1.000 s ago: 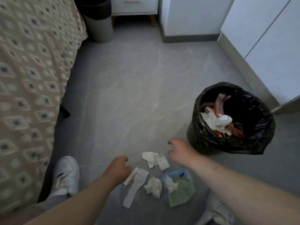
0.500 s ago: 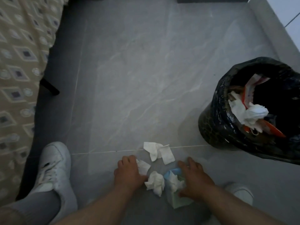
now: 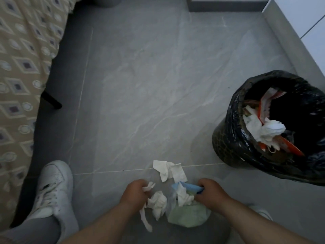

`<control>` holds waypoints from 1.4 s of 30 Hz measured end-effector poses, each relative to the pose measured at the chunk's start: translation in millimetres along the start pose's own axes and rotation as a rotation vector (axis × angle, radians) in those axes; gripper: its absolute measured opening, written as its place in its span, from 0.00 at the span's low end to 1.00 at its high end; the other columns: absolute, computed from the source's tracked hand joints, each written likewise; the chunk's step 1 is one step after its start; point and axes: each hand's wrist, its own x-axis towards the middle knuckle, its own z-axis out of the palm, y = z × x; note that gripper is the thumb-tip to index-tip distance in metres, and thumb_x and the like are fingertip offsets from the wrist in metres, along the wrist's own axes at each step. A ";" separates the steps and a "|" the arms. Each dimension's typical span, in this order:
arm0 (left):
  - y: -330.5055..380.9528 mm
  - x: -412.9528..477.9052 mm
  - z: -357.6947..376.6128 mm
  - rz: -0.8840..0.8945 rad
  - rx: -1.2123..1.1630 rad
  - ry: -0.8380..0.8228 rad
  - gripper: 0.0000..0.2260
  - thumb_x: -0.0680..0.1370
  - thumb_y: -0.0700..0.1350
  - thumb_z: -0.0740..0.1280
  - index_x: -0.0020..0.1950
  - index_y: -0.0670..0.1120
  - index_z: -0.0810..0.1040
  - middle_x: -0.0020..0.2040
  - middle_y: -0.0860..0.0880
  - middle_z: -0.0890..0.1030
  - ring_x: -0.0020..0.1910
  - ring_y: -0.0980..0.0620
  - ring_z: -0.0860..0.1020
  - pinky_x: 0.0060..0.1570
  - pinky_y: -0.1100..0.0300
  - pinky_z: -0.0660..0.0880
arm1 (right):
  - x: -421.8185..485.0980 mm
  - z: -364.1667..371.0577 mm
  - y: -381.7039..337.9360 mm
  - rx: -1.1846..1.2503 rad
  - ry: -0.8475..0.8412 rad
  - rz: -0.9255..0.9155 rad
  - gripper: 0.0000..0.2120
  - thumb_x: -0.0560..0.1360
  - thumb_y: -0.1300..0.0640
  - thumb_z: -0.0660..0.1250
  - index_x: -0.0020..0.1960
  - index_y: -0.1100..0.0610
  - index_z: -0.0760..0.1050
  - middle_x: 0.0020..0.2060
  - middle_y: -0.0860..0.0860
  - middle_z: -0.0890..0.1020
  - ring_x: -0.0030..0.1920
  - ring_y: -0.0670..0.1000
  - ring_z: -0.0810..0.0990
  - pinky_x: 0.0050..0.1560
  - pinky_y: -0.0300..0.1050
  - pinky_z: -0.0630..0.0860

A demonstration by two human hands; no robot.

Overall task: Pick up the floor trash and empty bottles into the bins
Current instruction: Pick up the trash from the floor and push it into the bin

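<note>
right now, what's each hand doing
left hand: closed, gripping a long white paper strip
right hand: closed, gripping a crumpled blue and green plastic wrapper

Floor (image 3: 149,85): grey, marbled. Bin liner (image 3: 233,138): black. Tissues (image 3: 168,170): white. Wrapper (image 3: 189,215): pale green, blue edge. Shoe (image 3: 52,191): white. Bedspread (image 3: 19,67): beige with diamond pattern.

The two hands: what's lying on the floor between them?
In the head view, a crumpled white tissue and a blue-green bag lie between the left hand, gripping a paper strip, and the right hand, gripping the bag.
</note>
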 end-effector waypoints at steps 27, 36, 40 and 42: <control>295.7 -89.4 -128.4 0.412 -0.727 0.168 0.03 0.72 0.36 0.72 0.43 0.39 0.79 0.29 0.47 0.79 0.28 0.51 0.77 0.25 0.62 0.71 | -142.6 -297.3 -70.5 0.165 0.554 -0.240 0.13 0.66 0.54 0.74 0.42 0.61 0.74 0.33 0.49 0.74 0.32 0.45 0.71 0.31 0.37 0.65; 410.3 -66.8 -15.9 0.334 -0.561 0.023 0.06 0.67 0.42 0.74 0.39 0.41 0.81 0.38 0.40 0.84 0.37 0.44 0.82 0.38 0.52 0.80 | -147.3 -344.7 54.3 0.384 0.703 -0.077 0.12 0.66 0.58 0.76 0.34 0.54 0.72 0.30 0.50 0.74 0.30 0.47 0.72 0.31 0.41 0.66; 404.0 -44.4 9.5 0.270 -0.446 0.004 0.09 0.67 0.44 0.75 0.36 0.41 0.76 0.34 0.45 0.79 0.34 0.47 0.79 0.35 0.53 0.79 | -141.7 -341.2 70.2 0.450 0.705 -0.053 0.11 0.65 0.56 0.76 0.35 0.55 0.73 0.30 0.50 0.74 0.30 0.47 0.72 0.31 0.41 0.66; 400.4 -43.0 11.6 0.285 -0.471 -0.042 0.14 0.69 0.42 0.74 0.33 0.43 0.69 0.28 0.48 0.72 0.28 0.49 0.72 0.33 0.55 0.74 | -138.9 -339.9 74.0 0.463 0.690 -0.040 0.11 0.65 0.56 0.76 0.36 0.55 0.73 0.31 0.50 0.75 0.31 0.47 0.72 0.31 0.41 0.67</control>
